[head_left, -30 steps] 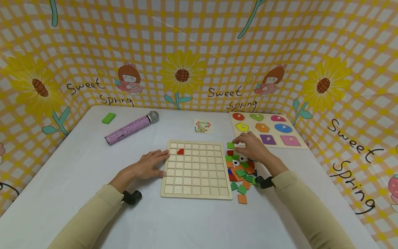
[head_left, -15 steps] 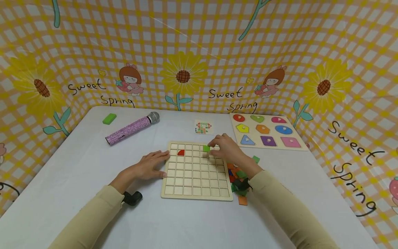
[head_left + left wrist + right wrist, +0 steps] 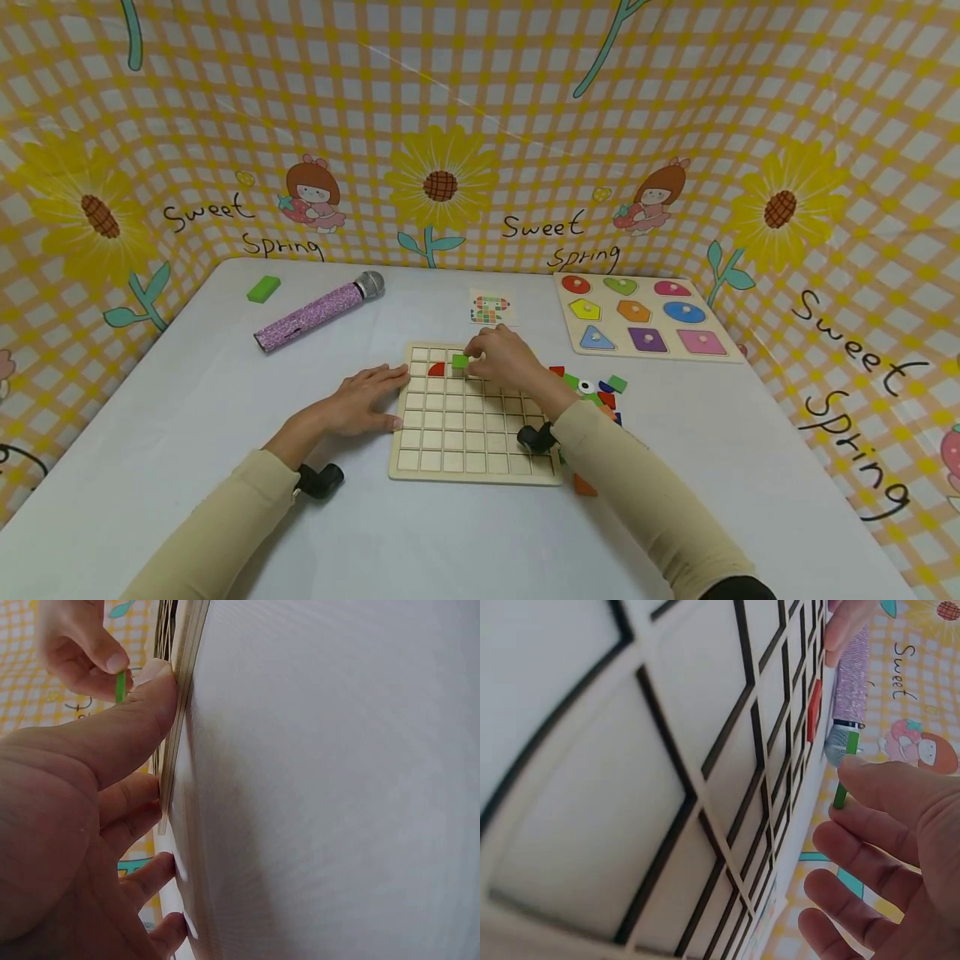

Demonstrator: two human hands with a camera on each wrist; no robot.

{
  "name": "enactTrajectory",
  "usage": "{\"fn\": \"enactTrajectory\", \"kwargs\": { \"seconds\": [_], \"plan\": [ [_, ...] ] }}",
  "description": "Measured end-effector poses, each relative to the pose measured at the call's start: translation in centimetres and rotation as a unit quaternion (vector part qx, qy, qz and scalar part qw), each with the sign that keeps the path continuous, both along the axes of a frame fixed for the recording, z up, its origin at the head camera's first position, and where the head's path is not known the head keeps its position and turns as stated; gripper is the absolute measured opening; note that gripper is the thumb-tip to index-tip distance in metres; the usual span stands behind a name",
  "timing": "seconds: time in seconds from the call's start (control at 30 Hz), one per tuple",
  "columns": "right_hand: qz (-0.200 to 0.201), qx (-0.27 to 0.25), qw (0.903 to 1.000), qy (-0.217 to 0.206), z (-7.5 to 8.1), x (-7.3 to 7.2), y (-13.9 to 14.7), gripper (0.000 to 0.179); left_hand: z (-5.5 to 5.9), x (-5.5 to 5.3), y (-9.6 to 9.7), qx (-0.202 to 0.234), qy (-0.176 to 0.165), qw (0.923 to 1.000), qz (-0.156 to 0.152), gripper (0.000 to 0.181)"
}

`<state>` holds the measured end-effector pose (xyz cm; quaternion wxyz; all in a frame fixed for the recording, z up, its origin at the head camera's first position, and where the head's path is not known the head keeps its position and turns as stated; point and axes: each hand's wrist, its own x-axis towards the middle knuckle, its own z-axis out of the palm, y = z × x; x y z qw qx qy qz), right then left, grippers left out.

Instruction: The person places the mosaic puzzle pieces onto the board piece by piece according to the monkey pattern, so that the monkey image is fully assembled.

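A wooden grid board lies in front of me, with a red quarter-round tile in a cell near its far left corner. My right hand pinches a green square tile between thumb and forefinger over the board's far rows, just right of the red tile. In the right wrist view the green tile stands on edge in that pinch, apart from the grid. My left hand rests at the board's left edge, its thumb and fingertips against the rim and the fingers loosely extended.
Several coloured tiles lie to the board's right, partly hidden by the right forearm. Behind the board is a small pattern card. A knobbed shape puzzle lies back right; a glittery microphone and green block lie back left.
My right hand has picked up the green square tile from beside the board and carried it left across the far rows. The left hand has stayed at the board's edge.
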<state>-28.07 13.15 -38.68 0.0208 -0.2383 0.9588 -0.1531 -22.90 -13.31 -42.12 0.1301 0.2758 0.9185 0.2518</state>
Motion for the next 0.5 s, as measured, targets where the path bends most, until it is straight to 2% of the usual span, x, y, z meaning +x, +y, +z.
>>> {"fn": "enactTrajectory", "kwargs": {
  "seconds": [0.17, 0.5],
  "plan": [
    [-0.013, 0.008, 0.9998, -0.013, -0.6, -0.4, -0.6, 0.023, -0.1, 0.0, 0.0, -0.002, 0.004, 1.0, -0.001, 0.073],
    [0.005, 0.03, 0.9995, -0.003, -1.3, -0.4, -0.7, 0.019, -0.3, 0.0, -0.1, -0.007, 0.008, 0.9999, -0.001, 0.073]
  ]
}}
